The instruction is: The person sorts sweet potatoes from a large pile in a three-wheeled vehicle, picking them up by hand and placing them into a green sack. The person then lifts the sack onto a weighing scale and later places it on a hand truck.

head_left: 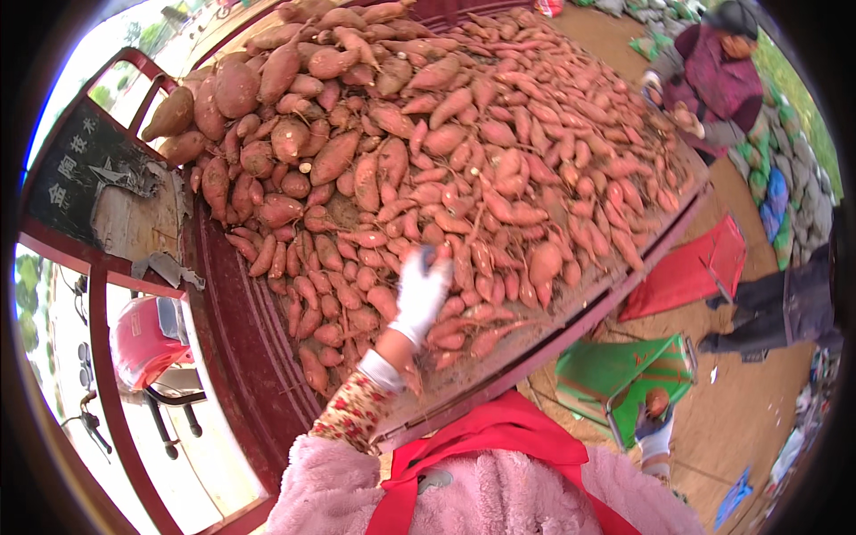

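Observation:
Sweet potatoes [513,169] lie in a broad, reddish heap across the bed of a dark red cart [241,330]. My left hand [421,292], in a white glove with dark fingertips, reaches into the near part of the heap. Its fingers are bent on a sweet potato, which they partly hide. Low on the right, my right hand [655,437], also gloved, grips a round, brownish sweet potato [657,401]. It holds this at the opening of a green bin [606,366] with a metal handle, beside the cart's near edge.
At the far right corner of the bed, another person [718,80] handles sweet potatoes. A red bin [691,272] stands on the ground, near a second person's dark-trousered legs [767,308]. Filled sacks [789,152] line the right side. Left of the cart is a red vehicle front [147,343].

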`<state>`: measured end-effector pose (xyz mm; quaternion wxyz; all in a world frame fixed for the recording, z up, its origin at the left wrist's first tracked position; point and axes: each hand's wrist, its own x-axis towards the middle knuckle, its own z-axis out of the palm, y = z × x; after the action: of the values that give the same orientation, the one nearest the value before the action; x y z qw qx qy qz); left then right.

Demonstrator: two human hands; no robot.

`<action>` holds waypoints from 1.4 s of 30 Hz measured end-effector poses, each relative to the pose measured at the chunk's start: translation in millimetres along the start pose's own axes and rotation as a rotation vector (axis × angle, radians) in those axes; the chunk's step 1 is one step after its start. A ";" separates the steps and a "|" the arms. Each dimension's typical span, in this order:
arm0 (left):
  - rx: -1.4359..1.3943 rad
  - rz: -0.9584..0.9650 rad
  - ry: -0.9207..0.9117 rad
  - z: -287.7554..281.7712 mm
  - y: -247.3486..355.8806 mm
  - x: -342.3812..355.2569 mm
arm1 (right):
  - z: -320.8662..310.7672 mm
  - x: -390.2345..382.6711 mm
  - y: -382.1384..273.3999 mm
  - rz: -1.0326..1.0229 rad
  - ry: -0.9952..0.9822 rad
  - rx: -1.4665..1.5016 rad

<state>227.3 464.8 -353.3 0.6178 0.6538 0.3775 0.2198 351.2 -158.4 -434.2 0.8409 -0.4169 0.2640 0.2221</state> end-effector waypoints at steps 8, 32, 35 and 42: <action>0.688 -0.076 0.479 -108.1 -50.4 232.9 | 281.5 68.0 29.0 0.232 -0.083 -0.713; 0.413 -0.219 0.699 -51.3 -68.8 -76.9 | 770.5 234.5 414.4 -1.421 -1.710 -2.324; 0.409 -0.260 0.667 -48.9 -70.2 -65.3 | 783.7 257.3 427.8 -1.408 -1.595 -2.871; 0.331 -0.227 0.692 -39.9 -69.3 -60.1 | 822.2 335.4 481.3 -1.235 -1.649 -3.154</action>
<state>144.7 441.1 -404.4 0.3607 0.5860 0.6635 0.2938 533.8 832.5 -504.6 0.4118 0.5312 0.7385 -0.0533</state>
